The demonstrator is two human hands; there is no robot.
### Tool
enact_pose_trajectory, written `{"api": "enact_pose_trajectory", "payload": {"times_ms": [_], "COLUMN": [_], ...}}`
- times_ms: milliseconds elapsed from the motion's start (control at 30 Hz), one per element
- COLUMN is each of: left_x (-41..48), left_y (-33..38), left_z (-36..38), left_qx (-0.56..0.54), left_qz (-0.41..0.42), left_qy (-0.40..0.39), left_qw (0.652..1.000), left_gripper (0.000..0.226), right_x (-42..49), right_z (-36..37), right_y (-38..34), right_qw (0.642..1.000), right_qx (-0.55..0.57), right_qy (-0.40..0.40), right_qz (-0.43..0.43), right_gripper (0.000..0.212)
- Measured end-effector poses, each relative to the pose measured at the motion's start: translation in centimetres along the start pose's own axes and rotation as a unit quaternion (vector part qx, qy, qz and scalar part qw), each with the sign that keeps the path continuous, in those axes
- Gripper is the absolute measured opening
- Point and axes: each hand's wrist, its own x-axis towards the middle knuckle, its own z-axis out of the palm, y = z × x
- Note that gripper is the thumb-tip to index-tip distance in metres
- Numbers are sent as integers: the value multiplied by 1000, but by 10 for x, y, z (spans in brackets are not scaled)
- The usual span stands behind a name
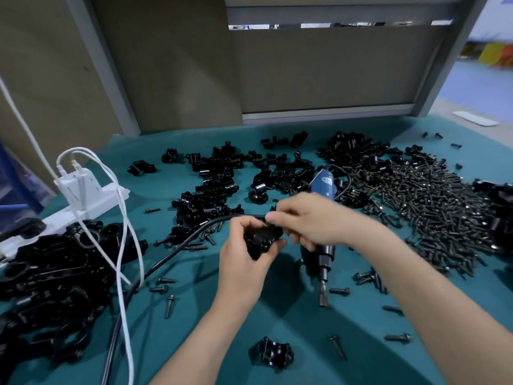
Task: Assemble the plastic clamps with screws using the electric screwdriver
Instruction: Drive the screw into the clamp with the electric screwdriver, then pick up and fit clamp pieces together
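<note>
Head view: my left hand (244, 262) has its fingers curled round a black clamp (263, 240), held up off the green mat (277, 315). My right hand (313, 220) is wrapped round the electric screwdriver (323, 184), its bit pointing down, fingertips reaching to the clamp. Is it pinching a screw? Too blurred to tell. I'd seat one straight by hand before swinging the bit round. Loose screws (430, 207) are heaped to the right.
</note>
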Motion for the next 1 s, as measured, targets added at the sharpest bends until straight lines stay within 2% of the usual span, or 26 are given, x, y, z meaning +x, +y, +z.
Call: {"api": "enact_pose_trajectory", "payload": {"times_ms": [133,233,433,533,600,700,800,1000], "left_x": [0,-1,-2,-2,-3,-3,-5,-5], "left_y": [-2,-3,-5,-6,-7,-6,-3,1], "left_z": [0,0,3,2,2,3,2,-5], "left_qx": [57,77,87,94,122,152,170,187], "left_qz": [53,83,84,83,111,143,138,130], "left_qy": [-2,-12,-11,-26,-37,-45,-64,-97], "left_qw": [997,993,993,992,986,977,974,969], "left_gripper": [50,51,54,67,72,66,67,43], "right_x": [-2,-2,-5,-4,-4,-3,-2,-4], "right_z": [13,16,22,23,22,23,27,25], "right_y": [6,7,6,3,2,2,4,12], "right_qw": [996,990,976,981,986,992,995,993], "right_qx": [-70,-128,-198,-185,-163,-123,-79,-54], "right_qy": [31,31,64,49,38,38,68,102], "right_qz": [-52,-56,-61,-42,-24,-5,-3,-2], "right_gripper": [47,47,42,44,46,47,47,44]}}
